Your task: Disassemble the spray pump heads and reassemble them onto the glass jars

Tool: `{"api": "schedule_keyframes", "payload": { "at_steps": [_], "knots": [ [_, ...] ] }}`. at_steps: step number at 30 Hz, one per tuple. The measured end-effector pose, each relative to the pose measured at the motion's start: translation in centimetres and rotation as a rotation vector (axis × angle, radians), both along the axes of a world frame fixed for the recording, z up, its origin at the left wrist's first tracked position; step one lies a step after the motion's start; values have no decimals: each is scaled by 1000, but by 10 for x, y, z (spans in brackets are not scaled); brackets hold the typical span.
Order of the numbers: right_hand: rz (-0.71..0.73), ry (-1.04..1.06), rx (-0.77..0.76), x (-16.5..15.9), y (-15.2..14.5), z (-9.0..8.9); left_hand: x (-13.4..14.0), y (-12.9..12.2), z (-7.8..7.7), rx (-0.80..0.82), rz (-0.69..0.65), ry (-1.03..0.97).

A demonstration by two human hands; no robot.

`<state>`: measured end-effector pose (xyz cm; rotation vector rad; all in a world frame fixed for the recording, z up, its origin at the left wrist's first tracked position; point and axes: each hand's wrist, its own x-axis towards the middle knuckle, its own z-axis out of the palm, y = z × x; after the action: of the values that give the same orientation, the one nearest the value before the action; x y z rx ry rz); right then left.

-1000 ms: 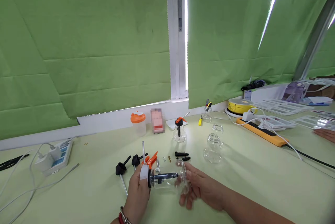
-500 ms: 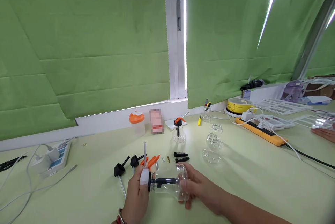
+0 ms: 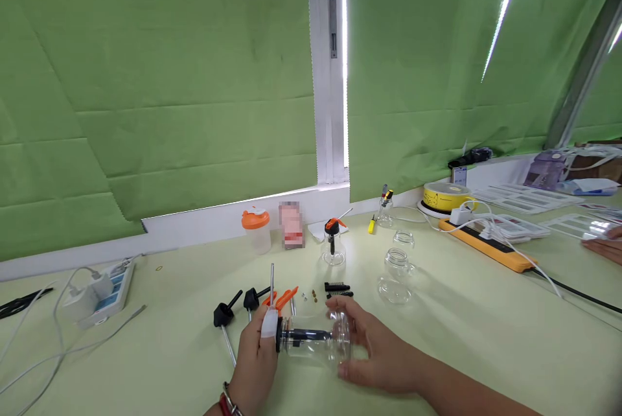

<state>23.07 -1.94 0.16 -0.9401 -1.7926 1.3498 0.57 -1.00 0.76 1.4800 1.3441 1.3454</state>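
Observation:
A clear glass jar (image 3: pixel 315 354) lies on its side in the air between my hands, its mouth to the left. My left hand (image 3: pixel 255 354) is closed around the white and black lid (image 3: pixel 269 324) at the mouth. A thin metal rod (image 3: pixel 272 283) sticks up from that lid, and a black tube (image 3: pixel 311 335) reaches from it into the jar. My right hand (image 3: pixel 379 351) spans the jar's base, fingers above and thumb below. Behind lie black caps with rods (image 3: pixel 223 314), orange levers (image 3: pixel 286 298), small brass parts (image 3: pixel 315 296) and black pieces with springs (image 3: pixel 337 287).
Loose glass jars (image 3: pixel 396 264) stand to the right. Behind are a jar with a black and orange top (image 3: pixel 333 247), an orange-lidded cup (image 3: pixel 256 231) and a screwdriver jar (image 3: pixel 385 212). Power strips (image 3: pixel 486 246) with cables lie at both sides. Another person's hand (image 3: pixel 605 246) shows far right.
My right hand has shifted its hold on the jar's base, its thumb now lower and its fingers spread wider. My left hand keeps its grip on the lid.

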Motion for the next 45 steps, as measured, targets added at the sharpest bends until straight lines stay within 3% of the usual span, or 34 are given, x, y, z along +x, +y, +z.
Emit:
{"api": "schedule_keyframes", "payload": {
  "at_steps": [3, 5, 8, 10, 14, 17, 20, 22, 25, 28, 30, 36, 45],
  "knots": [
    [-40, -285, 534, 7, -1, 5, 0, 2, -4, -178, -41, -104],
    [-18, -387, 799, 10, 0, 7, 1, 3, -5, -265, -31, -162],
    [-1, -471, 1027, 11, 2, 9, 3, 3, -2, -341, -1, -220],
    [23, -487, 1063, 11, 1, 13, 3, 4, 2, -362, 21, -277],
    [13, -432, 1007, 20, -5, 19, -2, 9, 4, -300, 91, -324],
    [-62, -448, 1029, 41, -11, 14, -6, 12, 2, -242, 106, -303],
    [-275, -399, 1004, 70, -21, -1, -8, 12, -1, -189, 99, -263],
    [-490, -365, 841, 89, -30, -13, -9, 11, -3, -161, 82, -232],
    [-726, -179, 461, 112, -42, -27, -8, 9, -6, -141, 54, -179],
    [-726, -72, 127, 127, -48, -33, -9, 9, -11, -116, 14, -141],
    [-707, -123, 41, 132, -47, -33, -9, 9, -13, -115, -1, -137],
    [-745, -479, 54, 135, -27, -35, -12, 10, -13, -123, -8, -122],
    [-750, -635, 182, 136, 19, -45, -6, 9, -8, -111, -34, -156]
  ]
}}
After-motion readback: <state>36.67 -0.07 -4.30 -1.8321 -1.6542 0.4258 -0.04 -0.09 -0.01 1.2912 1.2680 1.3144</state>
